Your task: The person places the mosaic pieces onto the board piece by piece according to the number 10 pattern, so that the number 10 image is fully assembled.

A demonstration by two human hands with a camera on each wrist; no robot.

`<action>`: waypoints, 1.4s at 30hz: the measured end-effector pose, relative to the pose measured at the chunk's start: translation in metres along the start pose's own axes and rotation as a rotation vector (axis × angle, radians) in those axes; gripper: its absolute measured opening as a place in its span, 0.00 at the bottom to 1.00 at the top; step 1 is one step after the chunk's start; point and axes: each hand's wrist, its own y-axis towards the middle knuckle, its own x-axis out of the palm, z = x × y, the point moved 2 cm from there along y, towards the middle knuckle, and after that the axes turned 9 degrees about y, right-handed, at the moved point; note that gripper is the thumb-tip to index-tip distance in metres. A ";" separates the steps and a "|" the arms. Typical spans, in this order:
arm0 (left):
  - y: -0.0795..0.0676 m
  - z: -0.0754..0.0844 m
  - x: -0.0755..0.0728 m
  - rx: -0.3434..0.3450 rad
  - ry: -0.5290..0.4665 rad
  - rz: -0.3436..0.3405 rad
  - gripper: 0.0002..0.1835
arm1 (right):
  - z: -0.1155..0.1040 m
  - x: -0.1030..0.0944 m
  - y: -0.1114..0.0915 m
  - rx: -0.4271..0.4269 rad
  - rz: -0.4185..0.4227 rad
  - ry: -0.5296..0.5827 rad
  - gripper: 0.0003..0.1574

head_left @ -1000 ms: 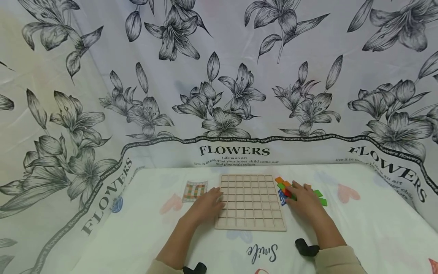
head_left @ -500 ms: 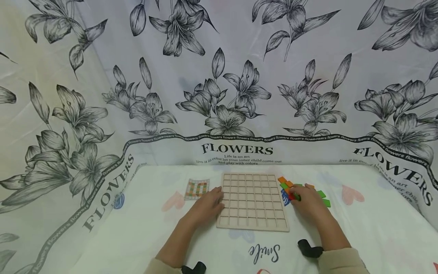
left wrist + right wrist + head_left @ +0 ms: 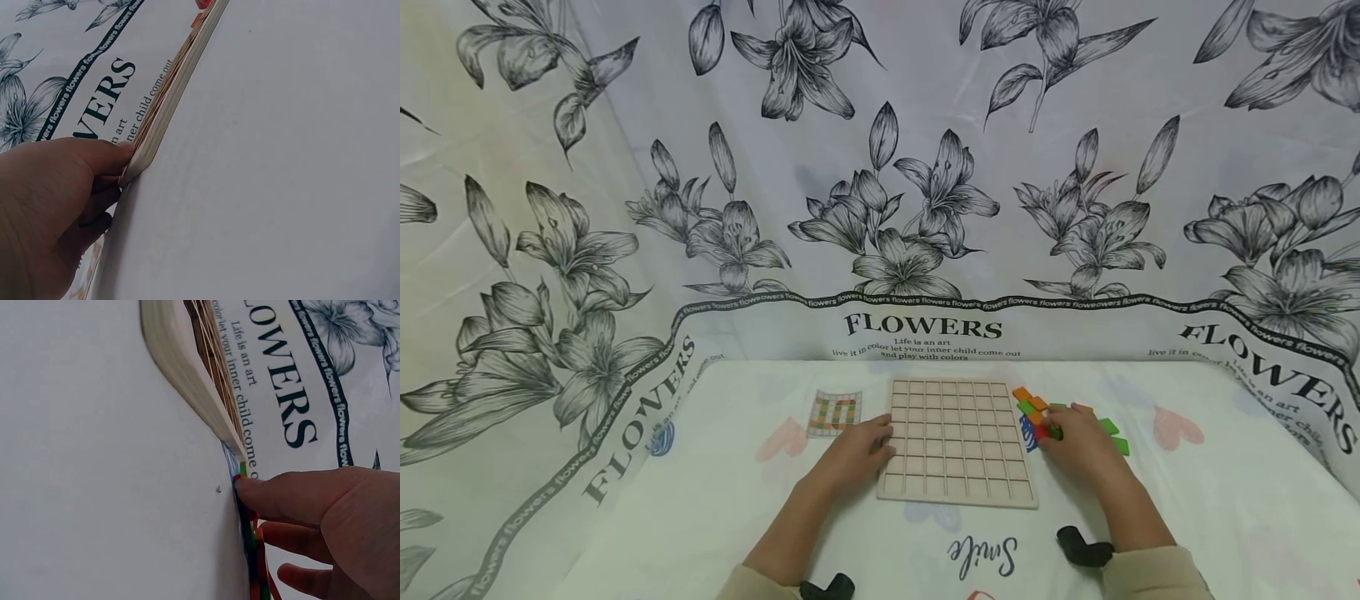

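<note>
A pale wooden grid board [image 3: 957, 443] lies flat on the cloth, its square compartments bare. My left hand [image 3: 853, 450] rests at its left edge, thumb and fingertips touching the rim; the left wrist view shows the thumb [image 3: 112, 156] against the board's corner. To the right of the board is a loose pile of orange, green and red tiles [image 3: 1036, 404]. My right hand [image 3: 1086, 446] reaches over this pile and pinches a green tile [image 3: 1056, 433] between thumb and fingers. The right wrist view shows the thumb [image 3: 281, 495] on the near side of the tiles, edge-on.
A small pattern card [image 3: 835, 412] with coloured squares lies left of the board, beside the left hand. More green tiles [image 3: 1118, 446] lie to the right of the right hand. White printed cloth [image 3: 745, 500] covers the table, and a flowered curtain [image 3: 925, 208] hangs behind.
My right hand's fingers have drawn together over the pile and taken hold of a green tile. The left hand stays at the board's edge. The head view has shifted slightly.
</note>
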 end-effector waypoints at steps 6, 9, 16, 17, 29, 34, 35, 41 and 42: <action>-0.001 -0.002 0.001 0.000 0.009 -0.002 0.22 | -0.002 0.001 -0.001 -0.013 0.017 0.007 0.20; -0.001 -0.003 0.001 0.003 0.016 0.000 0.23 | -0.004 0.001 0.000 -0.021 0.017 0.013 0.13; -0.002 -0.005 0.000 -0.004 0.022 0.002 0.23 | -0.010 0.001 0.004 -0.065 0.043 0.048 0.04; -0.002 -0.004 0.000 -0.007 0.021 0.001 0.23 | -0.011 0.002 0.004 -0.061 0.041 0.066 0.05; -0.005 -0.004 0.002 -0.012 0.017 -0.004 0.23 | -0.040 0.009 0.042 -0.020 -0.059 0.297 0.11; -0.004 -0.002 0.003 -0.008 0.027 -0.002 0.23 | -0.047 0.014 0.062 -0.003 -0.070 0.296 0.11; -0.004 -0.002 0.003 -0.007 0.030 0.000 0.23 | -0.048 0.016 0.064 -0.003 -0.072 0.286 0.11; -0.003 0.001 0.002 0.001 0.041 0.004 0.23 | -0.053 0.021 0.071 0.007 -0.064 0.249 0.09; -0.003 0.002 0.001 0.003 0.044 0.005 0.23 | -0.054 0.021 0.072 0.011 -0.058 0.246 0.09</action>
